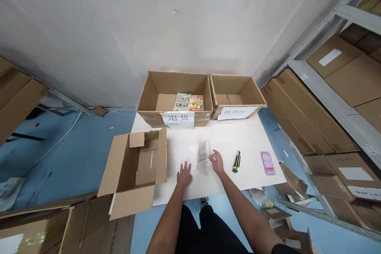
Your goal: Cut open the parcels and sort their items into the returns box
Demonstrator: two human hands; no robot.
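Note:
On the white tabletop [220, 182] my left hand [184, 174] lies flat with its fingers spread, holding nothing. My right hand [216, 162] pinches the right edge of a clear plastic bag [203, 152] that lies between both hands. To the right of that hand is a black and yellow box cutter [236, 162]. An open cardboard box [127, 166] with its flaps out stands left of my left hand; its visible inside shows bare cardboard.
Two open cartons with paper signs stand against the wall: a larger one [145, 99] holding several printed packages [189, 102], and a smaller one [257, 93]. A blurred pink item [268, 162] lies at the table's right. Shelves of boxes [330, 119] rise beyond.

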